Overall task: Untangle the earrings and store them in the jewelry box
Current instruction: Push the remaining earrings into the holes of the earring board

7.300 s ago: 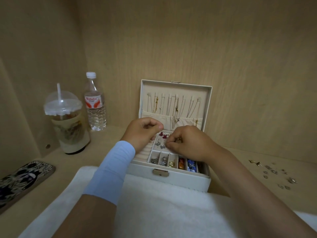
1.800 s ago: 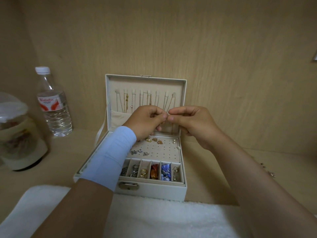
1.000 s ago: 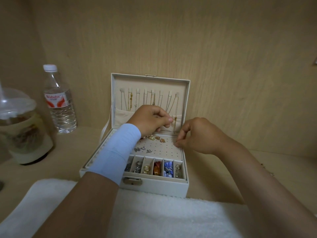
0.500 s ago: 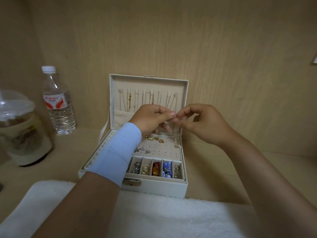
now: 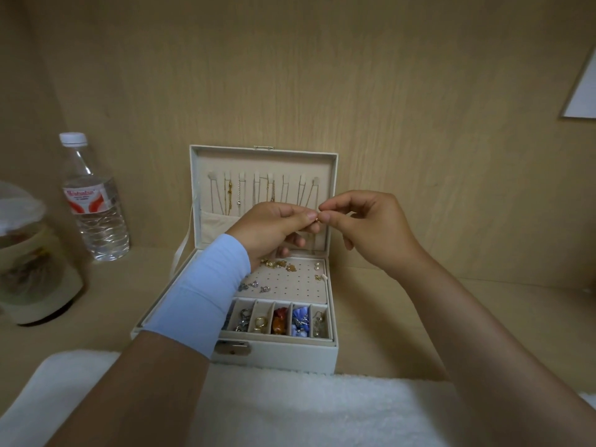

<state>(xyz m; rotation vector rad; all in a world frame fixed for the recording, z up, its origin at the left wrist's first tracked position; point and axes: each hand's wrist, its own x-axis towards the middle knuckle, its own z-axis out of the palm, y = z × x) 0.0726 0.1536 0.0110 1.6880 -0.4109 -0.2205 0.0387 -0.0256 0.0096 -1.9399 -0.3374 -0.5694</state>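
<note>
A cream jewelry box [image 5: 277, 358] stands open in the middle of the wooden shelf, its lid upright with thin chains hanging inside. My left hand [image 5: 274, 229] and my right hand [image 5: 371, 227] are raised above the box, fingertips meeting on a tiny gold earring [image 5: 317, 218]. Both hands pinch it. Several small studs and pearl earrings [image 5: 277, 264] lie on the perforated pad of the box. Front compartments hold rings and coloured pieces [image 5: 279, 321]. A light blue sleeve [image 5: 201, 298] covers my left wrist.
A plastic water bottle [image 5: 92, 201] stands at the left against the back wall. A lidded drink cup [image 5: 29, 253] sits at the far left edge. A white fluffy towel [image 5: 290, 411] lies in front of the box. Wooden walls close in behind and left.
My right hand went down to the right side of the pad a second ago, then rose back. Both hands now meet again on the small earring above the box.
</note>
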